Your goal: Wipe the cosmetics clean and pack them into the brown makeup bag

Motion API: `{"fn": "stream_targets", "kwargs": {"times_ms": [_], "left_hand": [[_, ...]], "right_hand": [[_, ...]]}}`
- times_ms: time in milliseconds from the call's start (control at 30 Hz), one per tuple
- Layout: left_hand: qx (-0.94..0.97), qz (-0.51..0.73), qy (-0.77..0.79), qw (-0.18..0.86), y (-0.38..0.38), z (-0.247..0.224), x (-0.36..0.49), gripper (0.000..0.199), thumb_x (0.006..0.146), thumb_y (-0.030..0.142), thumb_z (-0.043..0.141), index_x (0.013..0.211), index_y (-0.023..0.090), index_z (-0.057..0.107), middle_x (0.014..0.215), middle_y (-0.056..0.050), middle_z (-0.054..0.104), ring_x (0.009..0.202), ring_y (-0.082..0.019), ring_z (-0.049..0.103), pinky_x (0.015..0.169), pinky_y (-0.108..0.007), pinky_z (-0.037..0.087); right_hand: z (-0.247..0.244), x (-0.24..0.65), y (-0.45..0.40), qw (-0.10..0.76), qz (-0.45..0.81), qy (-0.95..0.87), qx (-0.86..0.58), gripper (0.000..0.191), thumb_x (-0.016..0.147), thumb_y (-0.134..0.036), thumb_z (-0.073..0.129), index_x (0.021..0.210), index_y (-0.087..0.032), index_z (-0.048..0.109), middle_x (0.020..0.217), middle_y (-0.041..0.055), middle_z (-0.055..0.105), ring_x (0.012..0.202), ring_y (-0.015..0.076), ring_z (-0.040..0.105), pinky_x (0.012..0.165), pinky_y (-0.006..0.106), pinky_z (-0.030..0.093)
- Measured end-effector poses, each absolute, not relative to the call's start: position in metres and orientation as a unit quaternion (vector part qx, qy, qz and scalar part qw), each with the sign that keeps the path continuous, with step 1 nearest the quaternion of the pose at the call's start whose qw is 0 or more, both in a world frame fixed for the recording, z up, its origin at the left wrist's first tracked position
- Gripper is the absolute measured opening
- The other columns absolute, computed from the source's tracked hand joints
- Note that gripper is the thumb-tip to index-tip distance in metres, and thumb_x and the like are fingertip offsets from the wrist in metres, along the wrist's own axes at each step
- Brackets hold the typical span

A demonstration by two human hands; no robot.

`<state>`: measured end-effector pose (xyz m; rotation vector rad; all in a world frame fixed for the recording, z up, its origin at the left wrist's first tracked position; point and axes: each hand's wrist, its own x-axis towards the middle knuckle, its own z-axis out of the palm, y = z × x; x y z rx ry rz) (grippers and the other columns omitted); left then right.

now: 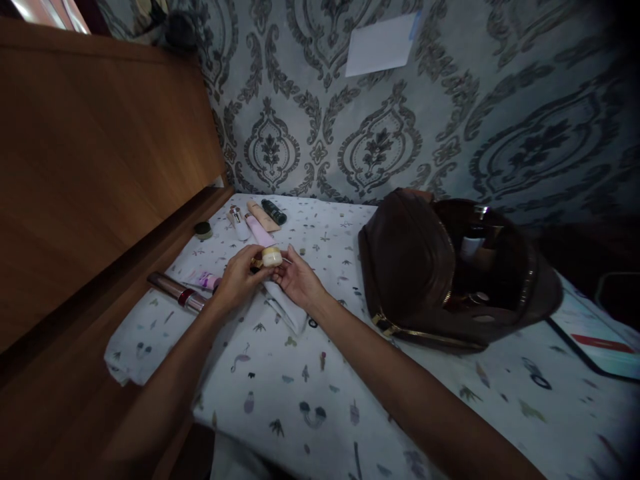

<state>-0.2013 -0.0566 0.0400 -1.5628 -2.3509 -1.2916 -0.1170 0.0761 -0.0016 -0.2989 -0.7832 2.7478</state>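
A small cream jar [272, 257] with a gold-coloured rim is held up between my two hands, above the printed cloth. The thumb and fingers of my left hand [241, 277] close around its left side. From the right, my right hand [299, 280] has its fingers curled against the jar and partly beneath it. Below both hands hangs or lies a folded white cloth [287, 308]; whether fingers grip it is unclear. Close behind are a pink tube [260, 231], a beige tube [262, 216] and a dark green bottle [274, 212].
An open brown leather bag [407, 260] with items inside stands at right. Beyond it lies a lit tablet-like screen [600, 340]. At left are a purple-and-white tube [203, 279], a metallic tube [173, 290], a small bottle [239, 223], a dark round jar [203, 231] and a wooden panel [105, 147].
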Motion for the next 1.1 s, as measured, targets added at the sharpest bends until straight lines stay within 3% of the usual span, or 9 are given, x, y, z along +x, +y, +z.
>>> {"fn": "stream_targets", "kwargs": {"times_ms": [233, 500, 700, 833, 967, 1100], "left_hand": [[-0.503, -0.440, -0.744, -0.008, -0.056, 0.038, -0.201, 0.028, 0.083, 0.034, 0.067, 0.106, 0.020, 0.062, 0.098, -0.003, 0.066, 0.088, -0.021, 0.062, 0.077, -0.031, 0.049], [-0.498, -0.455, -0.738, 0.006, -0.057, 0.040, -0.199, 0.026, 0.084, 0.036, 0.066, 0.104, 0.020, 0.061, 0.098, -0.004, 0.066, 0.087, -0.020, 0.062, 0.076, -0.031, 0.049], [-0.540, -0.411, -0.731, 0.076, -0.059, 0.039, -0.198, 0.026, 0.087, 0.033, 0.065, 0.107, 0.018, 0.061, 0.101, -0.006, 0.065, 0.092, -0.021, 0.060, 0.080, -0.032, 0.047], [-0.553, -0.399, -0.724, 0.104, -0.059, 0.036, -0.198, 0.027, 0.088, 0.032, 0.065, 0.110, 0.018, 0.060, 0.101, -0.006, 0.065, 0.093, -0.021, 0.059, 0.081, -0.032, 0.047], [-0.558, -0.417, -0.709, 0.111, -0.058, 0.035, -0.195, 0.035, 0.089, 0.031, 0.064, 0.121, 0.019, 0.056, 0.107, -0.006, 0.064, 0.099, -0.021, 0.059, 0.086, -0.033, 0.048], [-0.551, -0.447, -0.697, 0.100, -0.057, 0.037, -0.190, 0.029, 0.089, 0.031, 0.063, 0.115, 0.020, 0.059, 0.105, -0.006, 0.064, 0.096, -0.020, 0.060, 0.083, -0.032, 0.049]], "right_hand": [[-0.003, -0.116, 0.074, 0.144, 0.940, -0.300, -0.076, 0.023, 0.082, -0.035, 0.075, 0.092, -0.017, 0.067, 0.077, 0.0011, 0.073, 0.064, 0.0117, 0.064, 0.057, 0.021, 0.051], [-0.005, -0.115, 0.074, 0.150, 0.937, -0.307, -0.073, 0.017, 0.072, -0.019, 0.080, 0.083, -0.018, 0.067, 0.075, -0.0008, 0.073, 0.064, 0.0106, 0.065, 0.058, 0.020, 0.052], [0.000, -0.115, 0.070, 0.149, 0.932, -0.320, -0.077, 0.029, 0.074, -0.037, 0.082, 0.089, -0.015, 0.070, 0.076, 0.0006, 0.074, 0.064, 0.0111, 0.065, 0.058, 0.021, 0.054], [0.004, -0.111, 0.071, 0.136, 0.928, -0.340, -0.064, 0.032, 0.070, -0.030, 0.085, 0.093, -0.014, 0.069, 0.079, 0.0010, 0.075, 0.066, 0.0115, 0.067, 0.064, 0.022, 0.056], [0.008, -0.106, 0.076, 0.116, 0.932, -0.339, -0.056, 0.026, 0.078, -0.029, 0.077, 0.098, -0.016, 0.067, 0.083, 0.0013, 0.076, 0.069, 0.0121, 0.068, 0.066, 0.023, 0.056], [0.011, -0.096, 0.080, 0.099, 0.939, -0.328, -0.043, 0.022, 0.081, -0.026, 0.074, 0.099, -0.018, 0.064, 0.082, 0.0004, 0.075, 0.071, 0.0120, 0.069, 0.067, 0.022, 0.055]]}}
